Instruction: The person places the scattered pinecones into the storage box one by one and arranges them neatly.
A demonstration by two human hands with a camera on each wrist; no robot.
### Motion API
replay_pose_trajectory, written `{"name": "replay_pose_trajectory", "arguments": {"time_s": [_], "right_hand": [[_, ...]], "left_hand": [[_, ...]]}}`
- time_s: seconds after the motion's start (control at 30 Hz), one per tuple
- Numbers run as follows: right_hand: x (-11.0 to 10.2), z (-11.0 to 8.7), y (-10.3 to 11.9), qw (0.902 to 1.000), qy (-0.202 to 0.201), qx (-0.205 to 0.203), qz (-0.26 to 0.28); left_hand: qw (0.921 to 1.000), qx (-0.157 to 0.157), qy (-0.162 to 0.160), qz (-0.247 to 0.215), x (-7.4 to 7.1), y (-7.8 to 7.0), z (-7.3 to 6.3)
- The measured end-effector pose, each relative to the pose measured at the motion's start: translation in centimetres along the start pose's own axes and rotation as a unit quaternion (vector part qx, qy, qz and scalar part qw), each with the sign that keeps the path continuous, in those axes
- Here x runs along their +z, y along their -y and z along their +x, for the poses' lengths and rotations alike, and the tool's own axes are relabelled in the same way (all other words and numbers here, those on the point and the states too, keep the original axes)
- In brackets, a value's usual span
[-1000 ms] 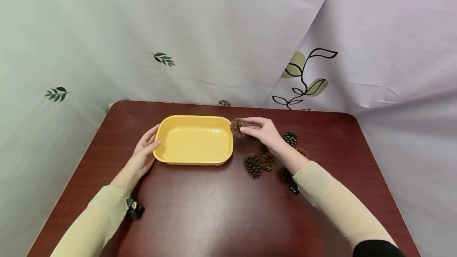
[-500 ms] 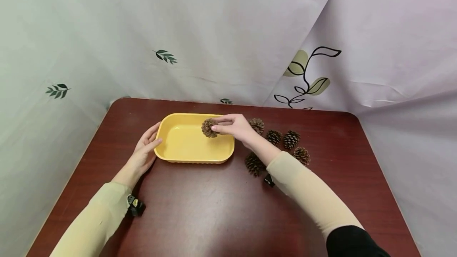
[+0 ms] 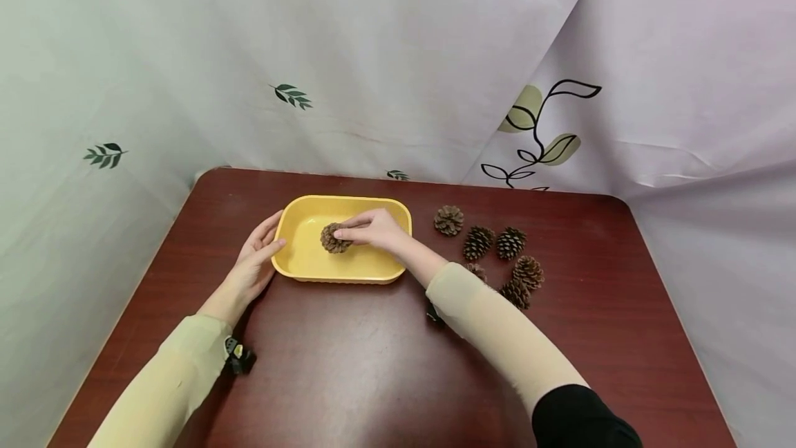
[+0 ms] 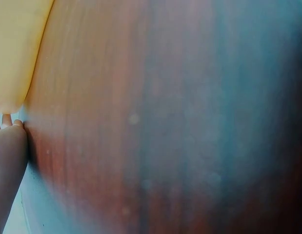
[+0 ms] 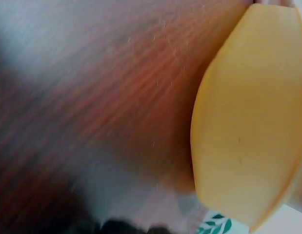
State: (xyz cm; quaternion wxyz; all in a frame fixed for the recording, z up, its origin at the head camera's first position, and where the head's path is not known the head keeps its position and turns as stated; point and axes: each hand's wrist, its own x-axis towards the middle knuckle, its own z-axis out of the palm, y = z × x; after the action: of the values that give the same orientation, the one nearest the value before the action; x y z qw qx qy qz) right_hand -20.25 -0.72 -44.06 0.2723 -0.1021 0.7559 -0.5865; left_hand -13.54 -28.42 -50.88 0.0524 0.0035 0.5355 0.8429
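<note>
Head view: Seven pine cones were visible, one held and six others [image 3: 478,243] grouped on the right of the surface [image 3: 348,351], one of them partly hidden by the right forearm. One yellow container [image 3: 305,247] stood left of the group. The fingers of the right hand [image 3: 376,229] pinched the held pine cone [image 3: 334,238]. Relative to half a second earlier, this cone had shifted left, from the container's right half to its middle. It was within the rim; contact with the floor could not be determined. The left hand [image 3: 253,265] gripped the container's left end, thumb over the rim.

Left wrist view: A hand adjoined the container; finger state could not be told.

Right wrist view: The container's outer wall was shown beside the surface; the right fingers' state could not be told.
</note>
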Motion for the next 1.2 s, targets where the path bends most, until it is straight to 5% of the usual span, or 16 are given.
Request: {"name": "replay_pose_trajectory", "arguments": {"time_s": [0.33, 1.2], "right_hand": [[2.5, 1.3, -0.2, 0.9934, -0.001, -0.026, -0.111], [6.4, 2.8, -0.2, 0.9807, -0.016, -0.034, -0.192]], "left_hand": [[0.9999, 0.007, 0.007, -0.013, 0.0, 0.1, 0.1], [0.9997, -0.011, -0.003, 0.02, 0.0, 0.0, 0.0]]}}
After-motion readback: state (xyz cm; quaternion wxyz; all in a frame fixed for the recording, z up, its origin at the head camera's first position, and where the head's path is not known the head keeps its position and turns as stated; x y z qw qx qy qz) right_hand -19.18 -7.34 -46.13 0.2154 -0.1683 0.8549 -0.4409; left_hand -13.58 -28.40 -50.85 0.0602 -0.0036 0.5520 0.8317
